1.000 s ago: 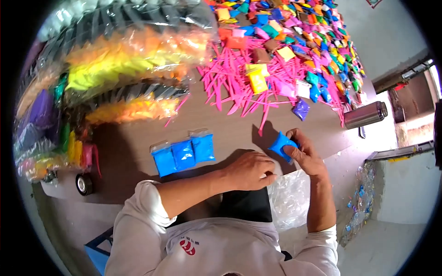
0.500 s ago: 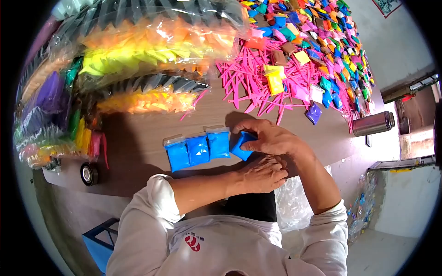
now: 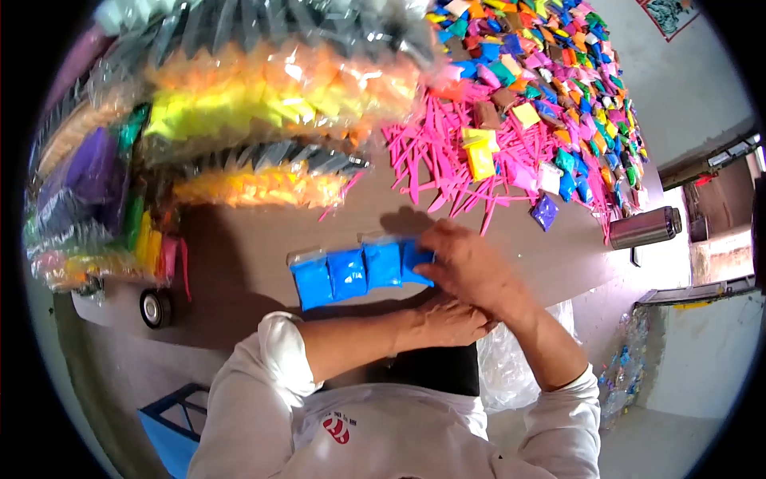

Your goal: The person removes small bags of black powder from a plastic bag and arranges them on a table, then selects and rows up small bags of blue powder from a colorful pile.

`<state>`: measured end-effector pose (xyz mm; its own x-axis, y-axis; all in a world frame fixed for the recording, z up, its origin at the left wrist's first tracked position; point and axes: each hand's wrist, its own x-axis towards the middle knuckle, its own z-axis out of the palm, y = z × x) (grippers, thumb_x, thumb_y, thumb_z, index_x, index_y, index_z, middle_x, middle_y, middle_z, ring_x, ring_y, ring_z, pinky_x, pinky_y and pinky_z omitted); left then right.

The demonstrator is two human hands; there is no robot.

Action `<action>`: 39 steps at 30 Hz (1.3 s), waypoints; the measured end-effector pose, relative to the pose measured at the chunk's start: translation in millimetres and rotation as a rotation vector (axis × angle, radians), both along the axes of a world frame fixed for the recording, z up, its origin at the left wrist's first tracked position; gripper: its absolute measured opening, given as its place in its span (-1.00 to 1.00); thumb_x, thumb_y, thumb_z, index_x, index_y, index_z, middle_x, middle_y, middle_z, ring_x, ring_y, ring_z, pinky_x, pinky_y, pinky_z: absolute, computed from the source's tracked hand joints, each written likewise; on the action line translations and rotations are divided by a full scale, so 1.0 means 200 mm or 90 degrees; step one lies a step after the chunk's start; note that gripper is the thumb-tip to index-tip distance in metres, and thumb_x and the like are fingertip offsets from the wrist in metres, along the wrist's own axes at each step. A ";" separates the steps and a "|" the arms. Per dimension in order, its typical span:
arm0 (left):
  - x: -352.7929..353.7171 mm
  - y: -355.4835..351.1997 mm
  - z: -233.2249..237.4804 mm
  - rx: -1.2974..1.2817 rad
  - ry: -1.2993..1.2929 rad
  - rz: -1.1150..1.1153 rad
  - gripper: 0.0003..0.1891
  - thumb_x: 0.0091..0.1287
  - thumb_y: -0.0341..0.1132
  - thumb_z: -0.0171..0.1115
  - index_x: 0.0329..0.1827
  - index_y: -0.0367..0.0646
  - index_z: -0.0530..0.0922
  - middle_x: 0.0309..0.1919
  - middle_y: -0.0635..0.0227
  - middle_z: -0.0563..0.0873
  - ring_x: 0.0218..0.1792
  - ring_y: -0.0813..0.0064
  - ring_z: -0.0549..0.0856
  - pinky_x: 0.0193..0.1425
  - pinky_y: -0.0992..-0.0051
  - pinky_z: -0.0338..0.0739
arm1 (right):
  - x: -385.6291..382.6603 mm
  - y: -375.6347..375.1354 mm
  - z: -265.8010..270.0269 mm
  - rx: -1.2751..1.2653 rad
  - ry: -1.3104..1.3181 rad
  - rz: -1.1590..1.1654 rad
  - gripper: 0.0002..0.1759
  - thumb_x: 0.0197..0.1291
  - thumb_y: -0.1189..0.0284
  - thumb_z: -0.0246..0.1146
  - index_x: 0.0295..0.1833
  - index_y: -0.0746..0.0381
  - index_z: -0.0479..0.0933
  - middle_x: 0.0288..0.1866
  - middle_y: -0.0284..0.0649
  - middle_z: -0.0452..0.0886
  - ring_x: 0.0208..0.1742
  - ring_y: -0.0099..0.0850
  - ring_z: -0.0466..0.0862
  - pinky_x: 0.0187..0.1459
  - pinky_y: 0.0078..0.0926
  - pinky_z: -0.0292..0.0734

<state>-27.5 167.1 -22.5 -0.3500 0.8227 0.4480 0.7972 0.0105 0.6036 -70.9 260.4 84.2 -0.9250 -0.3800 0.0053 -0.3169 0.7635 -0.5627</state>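
Note:
Several blue packets (image 3: 348, 274) lie in a row on the brown table (image 3: 263, 231), the last one at the right end beside its neighbour. My right hand (image 3: 463, 263) is over that end packet (image 3: 416, 262), fingers curled and touching it from above. Below it, near the table's front edge, my left hand (image 3: 447, 321) is closed, with its fingers bunched under the right wrist. Whatever the left hand may hold is hidden.
Clear bags of orange, yellow and black packets (image 3: 239, 104) fill the back left. Pink plastic sticks (image 3: 431, 160) and a heap of coloured packets (image 3: 558, 88) cover the back right. A metal flask (image 3: 645, 227) lies at the right; a tape roll (image 3: 155, 307) stands front left.
My right hand has moved left, bringing the end blue packet against the row. My left hand stays low, close to the right wrist. The view has shifted slightly.

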 end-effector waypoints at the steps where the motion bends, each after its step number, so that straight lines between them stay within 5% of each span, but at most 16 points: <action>1: -0.01 0.00 0.02 0.094 -0.003 0.008 -0.62 0.34 -0.25 0.25 0.16 -0.25 0.59 0.05 0.02 0.70 0.10 0.03 0.68 0.21 0.09 0.52 | 0.00 -0.01 -0.02 -0.009 0.006 0.018 -0.69 0.06 0.50 0.47 -0.06 0.29 0.61 -0.06 -0.06 0.61 -0.02 0.00 0.65 0.02 -0.15 0.59; 12: -0.07 -0.02 0.14 -0.019 -0.074 -0.067 -0.72 0.34 -0.25 0.28 0.00 -0.24 0.66 -0.09 0.04 0.76 -0.02 0.05 0.72 0.08 0.13 0.55 | -0.02 0.08 -0.07 -0.065 0.027 0.028 -0.84 0.18 0.46 0.36 -0.15 0.28 0.62 -0.19 -0.04 0.62 -0.10 0.01 0.66 -0.04 -0.11 0.59; 20: -0.11 0.00 0.21 -0.046 -0.085 -0.081 -0.85 0.28 -0.31 0.36 -0.32 -0.15 0.56 -0.32 0.27 0.62 -0.17 0.19 0.67 0.06 0.21 0.53 | -0.41 0.15 -0.09 -0.124 0.121 -0.092 -0.85 0.21 0.51 0.28 -0.13 0.31 0.64 -0.22 0.07 0.69 -0.16 0.07 0.69 -0.11 -0.04 0.58; 26: -0.14 -0.01 0.18 -0.056 -0.093 -0.100 -0.86 0.28 -0.30 0.36 -0.31 -0.14 0.58 -0.34 0.24 0.61 -0.19 0.19 0.67 -0.02 0.23 0.53 | -0.88 0.16 -0.08 -0.124 0.181 -0.143 -0.81 0.22 0.54 0.22 -0.09 0.31 0.66 -0.26 0.14 0.68 -0.19 0.10 0.70 -0.13 -0.01 0.58; 30: -0.10 0.00 0.13 -0.136 -0.108 -0.157 -0.82 0.26 -0.30 0.36 -0.13 -0.12 0.62 -0.29 0.19 0.66 -0.14 0.16 0.68 -0.08 0.23 0.55 | -1.23 0.13 -0.12 -0.153 0.258 -0.125 -0.73 0.19 0.55 0.21 0.01 0.30 0.63 -0.22 0.16 0.68 -0.15 0.11 0.70 -0.12 0.01 0.58; 33: -0.08 0.02 0.12 -0.124 -0.121 -0.112 -0.84 0.32 -0.23 0.27 -0.28 -0.14 0.59 -0.33 0.17 0.63 -0.21 0.13 0.66 -0.08 0.14 0.53 | -1.41 0.11 -0.15 -0.197 0.250 -0.123 -0.62 0.15 0.57 0.17 0.11 0.26 0.58 -0.15 0.14 0.70 -0.10 0.12 0.70 -0.09 -0.01 0.59; 36: -0.10 0.02 0.18 0.110 -0.410 -0.089 -0.80 0.31 -0.19 0.25 -0.22 -0.14 0.60 -0.29 0.16 0.63 -0.20 0.11 0.65 -0.03 0.17 0.53 | -1.56 0.07 -0.20 -0.104 0.229 -0.148 -0.53 0.12 0.57 0.15 0.21 0.22 0.52 -0.10 0.14 0.70 -0.06 0.11 0.70 -0.03 -0.02 0.61; 39: -0.09 0.03 0.18 0.165 -0.353 -0.079 -0.80 0.31 -0.19 0.25 -0.21 -0.14 0.60 -0.28 0.16 0.64 -0.19 0.10 0.65 -0.03 0.17 0.53 | -1.64 0.02 -0.20 0.027 0.211 -0.181 -0.54 0.15 0.46 0.24 0.21 0.26 0.54 0.02 0.13 0.69 0.02 0.08 0.70 0.02 -0.04 0.61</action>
